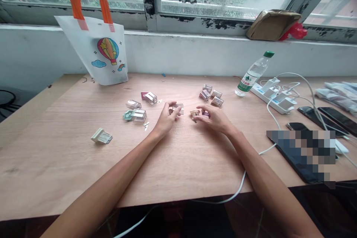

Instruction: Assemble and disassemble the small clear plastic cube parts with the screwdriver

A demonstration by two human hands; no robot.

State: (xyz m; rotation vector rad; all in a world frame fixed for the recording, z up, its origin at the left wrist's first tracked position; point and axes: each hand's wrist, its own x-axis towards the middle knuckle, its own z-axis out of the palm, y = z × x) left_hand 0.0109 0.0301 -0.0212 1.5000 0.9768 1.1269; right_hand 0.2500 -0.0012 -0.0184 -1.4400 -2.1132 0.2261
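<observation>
My left hand [169, 119] is closed around a small clear plastic case [179, 109], thumb on its near side. My right hand [214, 118] pinches a small cream plastic piece [193, 114] between thumb and finger. A dark purple piece [205, 113] shows under its curled fingers. Left of my left hand lie a clear case with a teal end [135, 115], another clear case [133, 104] and one with a magenta part [150, 98]. Small white slips [146, 125] lie nearby. A cream piece [102, 136] sits farther left. Several clear cases [212, 95] are grouped beyond my right hand.
A white bag [108, 70] with orange handles stands at back left. At right are a water bottle [251, 74], a white power strip [275, 96] with cables, several phones [309, 115] and a dark tablet-like device [287, 156], partly blurred. A cable crosses under my right forearm.
</observation>
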